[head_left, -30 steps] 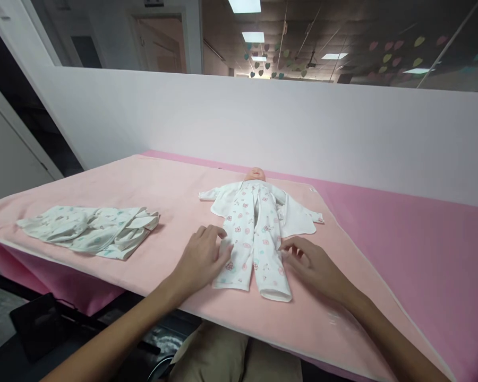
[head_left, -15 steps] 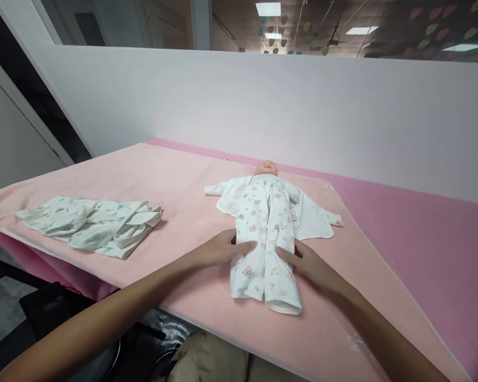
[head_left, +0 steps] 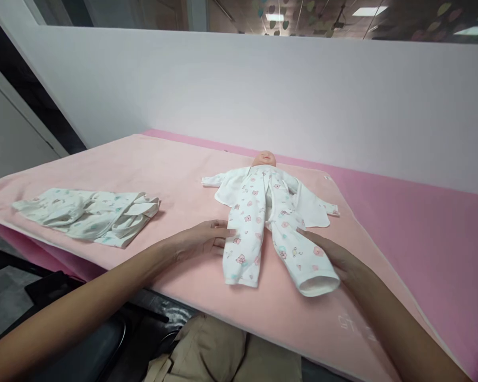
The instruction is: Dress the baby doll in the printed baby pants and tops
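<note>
Looking at white baby pants [head_left: 245, 233] dotted with pink bears, legs splayed, one cuff gaping, laid just below the doll's head [head_left: 265, 158] over a spread white top [head_left: 313, 207] on peach cloth [head_left: 175, 191]. Left hand [head_left: 207, 237]'s loosely curled at one leg, right hand [head_left: 330, 252]'s against the other, fingers mostly hidden; from where I'm standing, can't tell if either grips.
</note>
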Motion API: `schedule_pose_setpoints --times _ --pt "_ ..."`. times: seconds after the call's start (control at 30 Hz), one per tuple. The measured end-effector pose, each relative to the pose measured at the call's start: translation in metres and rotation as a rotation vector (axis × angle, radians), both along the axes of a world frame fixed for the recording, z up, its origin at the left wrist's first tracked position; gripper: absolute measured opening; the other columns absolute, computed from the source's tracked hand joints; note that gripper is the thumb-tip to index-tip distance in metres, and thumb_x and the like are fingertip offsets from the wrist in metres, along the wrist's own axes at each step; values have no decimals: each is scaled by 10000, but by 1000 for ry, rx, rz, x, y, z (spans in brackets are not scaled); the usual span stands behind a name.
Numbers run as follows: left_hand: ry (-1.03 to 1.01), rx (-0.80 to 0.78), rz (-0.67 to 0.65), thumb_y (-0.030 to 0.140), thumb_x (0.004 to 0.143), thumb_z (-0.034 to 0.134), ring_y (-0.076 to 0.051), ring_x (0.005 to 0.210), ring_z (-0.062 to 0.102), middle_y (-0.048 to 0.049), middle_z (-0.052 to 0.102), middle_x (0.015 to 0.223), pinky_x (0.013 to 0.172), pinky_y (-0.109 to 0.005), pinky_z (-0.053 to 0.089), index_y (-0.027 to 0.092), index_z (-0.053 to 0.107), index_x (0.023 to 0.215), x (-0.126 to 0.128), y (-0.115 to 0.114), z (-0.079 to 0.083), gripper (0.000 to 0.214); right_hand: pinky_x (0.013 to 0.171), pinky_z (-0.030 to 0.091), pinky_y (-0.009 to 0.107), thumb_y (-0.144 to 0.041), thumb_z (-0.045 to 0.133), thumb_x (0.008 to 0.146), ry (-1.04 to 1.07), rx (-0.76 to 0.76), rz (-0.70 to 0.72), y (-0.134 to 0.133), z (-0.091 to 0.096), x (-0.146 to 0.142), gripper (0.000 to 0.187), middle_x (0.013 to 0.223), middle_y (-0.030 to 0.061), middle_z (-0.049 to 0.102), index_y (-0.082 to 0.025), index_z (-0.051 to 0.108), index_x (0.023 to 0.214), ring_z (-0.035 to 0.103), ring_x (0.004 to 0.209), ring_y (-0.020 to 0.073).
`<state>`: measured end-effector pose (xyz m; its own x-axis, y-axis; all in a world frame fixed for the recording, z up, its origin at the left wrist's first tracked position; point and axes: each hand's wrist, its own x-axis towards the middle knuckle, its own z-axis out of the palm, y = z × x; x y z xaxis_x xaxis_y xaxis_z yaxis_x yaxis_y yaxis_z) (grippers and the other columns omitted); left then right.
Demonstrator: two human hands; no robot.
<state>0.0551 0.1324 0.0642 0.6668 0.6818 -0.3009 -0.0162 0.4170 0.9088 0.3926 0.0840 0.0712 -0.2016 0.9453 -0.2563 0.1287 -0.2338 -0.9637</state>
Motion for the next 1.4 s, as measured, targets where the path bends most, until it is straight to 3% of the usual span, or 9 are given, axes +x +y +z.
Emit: schedule_pose_setpoints --times 0.17,0.33,0.5,0.6,0.7,0.93,1.13,1.23,1.4 --pt "140 115 -82 449 831 902 -317 1184 741 -172 773 1279 1015 -446 608 157 737 1267 5 -18 2 550 1176 564 536 -529 803 935 36 -238 178 -7 5 -9 629 1487 102 685 -258 652 1483 650 1389 350" --pt "327 361 -72 464 894 805 -333 1243 699 -143 755 1337 990 -431 582 173 723 1295 13 -45 15 502 1223 499 607 -574 783 941 -178 -115 187 -23 6 -12 745 1636 49 536 -321 545 1600 501 1527 372" --pt "475 506 136 562 898 763 -364 1292 668 -172 692 1426 1039 -469 558 159 605 1415 26 -61 8 674 1243 488 578 -625 716 974 -168 -55 171 -35 -1 -23 711 1633 64 539 -279 572 1578 506 1527 353" --pt "532 455 265 548 817 846 -396 1289 669 -217 668 1427 1005 -484 584 113 521 1453 33 -61 6 836 1223 518 559 -631 684 991 -87 -84 163 -35 -11 -29 705 1567 105 609 -229 587 1561 599 1446 350" --pt "403 281 308 416 763 917 -379 1298 681 -216 673 1438 981 -450 613 117 474 1497 37 -58 11 908 1206 541 550 -625 724 964 -51 -104 116 -31 -21 -31 689 1502 115 666 -225 627 1517 658 1380 351" --pt "172 128 229 319 803 890 -322 1191 741 -194 754 1341 1013 -439 602 108 669 1273 26 -54 9 560 1198 556 518 -627 754 950 -93 -94 52 -35 -11 -27 693 1564 89 618 -246 619 1513 605 1443 334" --pt "193 127 150 341 731 947 -319 1154 751 -173 779 1301 1003 -431 588 123 743 1194 12 -44 0 551 1180 573 474 -643 787 918 -107 -141 47 -37 -1 -24 689 1558 92 628 -231 662 1457 610 1436 327" --pt "205 135 126 376 738 939 -324 1199 736 -167 774 1313 1007 -418 578 135 759 1199 9 -43 -2 551 1180 559 494 -719 742 912 -260 -83 54 -39 -1 -23 728 1550 92 637 -241 665 1455 623 1414 346" --pt "314 315 138 430 822 856 -313 1169 737 -155 764 1335 941 -389 585 141 735 1257 4 -47 3 537 1090 551 593 -889 526 926 -826 66 10 -43 -2 -26 801 1451 127 702 -240 710 1357 674 1287 420"
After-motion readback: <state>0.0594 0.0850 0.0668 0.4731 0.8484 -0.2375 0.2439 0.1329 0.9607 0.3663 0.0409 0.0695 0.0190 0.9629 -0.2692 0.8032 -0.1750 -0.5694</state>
